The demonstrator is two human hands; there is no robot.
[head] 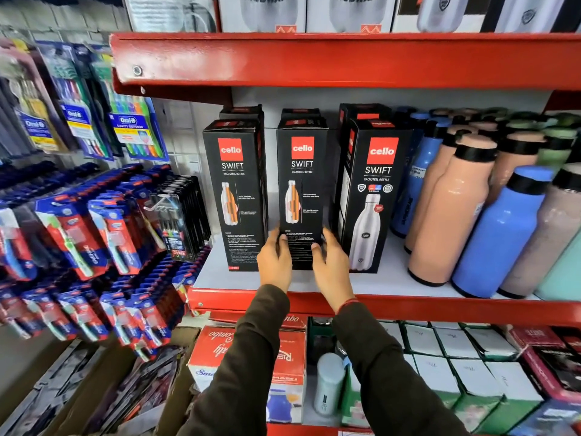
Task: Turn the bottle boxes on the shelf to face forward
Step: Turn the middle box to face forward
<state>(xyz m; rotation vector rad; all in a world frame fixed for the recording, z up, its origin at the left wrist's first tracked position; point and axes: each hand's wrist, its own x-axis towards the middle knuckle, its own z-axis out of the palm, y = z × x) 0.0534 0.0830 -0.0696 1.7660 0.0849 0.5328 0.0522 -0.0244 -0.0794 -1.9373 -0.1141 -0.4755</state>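
Note:
Three tall black "cello SWIFT" bottle boxes stand in a row on the white shelf (390,278). The left box (235,190) and the middle box (301,184) show a side panel with a small orange cutaway bottle and text. The right box (372,196) shows a large silver bottle picture. My left hand (275,259) grips the lower left edge of the middle box, and my right hand (330,262) grips its lower right edge. More black boxes stand behind the row, mostly hidden.
Loose bottles in peach (449,212), blue (500,234) and pale tones crowd the shelf right of the boxes. Toothbrush packs (103,234) hang on the left. A red shelf edge (314,58) runs above, with boxes on it. Boxed goods (251,357) sit on the shelf below.

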